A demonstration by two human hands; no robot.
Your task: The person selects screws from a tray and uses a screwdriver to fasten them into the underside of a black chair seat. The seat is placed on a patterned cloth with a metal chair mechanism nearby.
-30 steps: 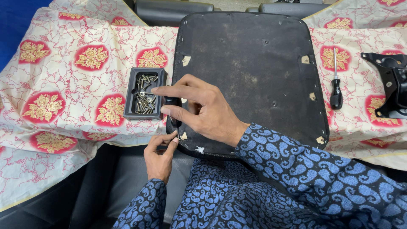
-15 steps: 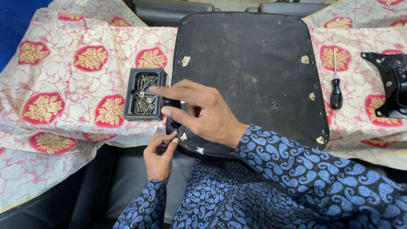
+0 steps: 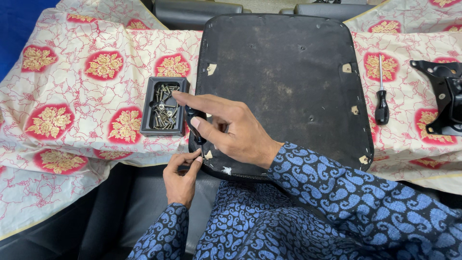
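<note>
Fingers of right hand (image 3: 236, 132) pinch a dark tool (image 3: 195, 126); left hand (image 3: 180, 178) fingers pinched, contents hidden.

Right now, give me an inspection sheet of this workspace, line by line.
Surface: floral red-and-cream cloth, wrinkled, spread over dark seats.
Job's things: black chair seat base lies underside up, worn, with small tan tabs along its edges; black tray of screws sits just left of it.
Clutter: black-handled screwdriver lies on the cloth to the right; black metal bracket at the far right edge.
Grippers: right hand grips a dark tool handle at the base's left edge; left hand pinches something small below it, too small to identify.
Cables: nothing seen.
Surroundings: blue surface at the upper left.
</note>
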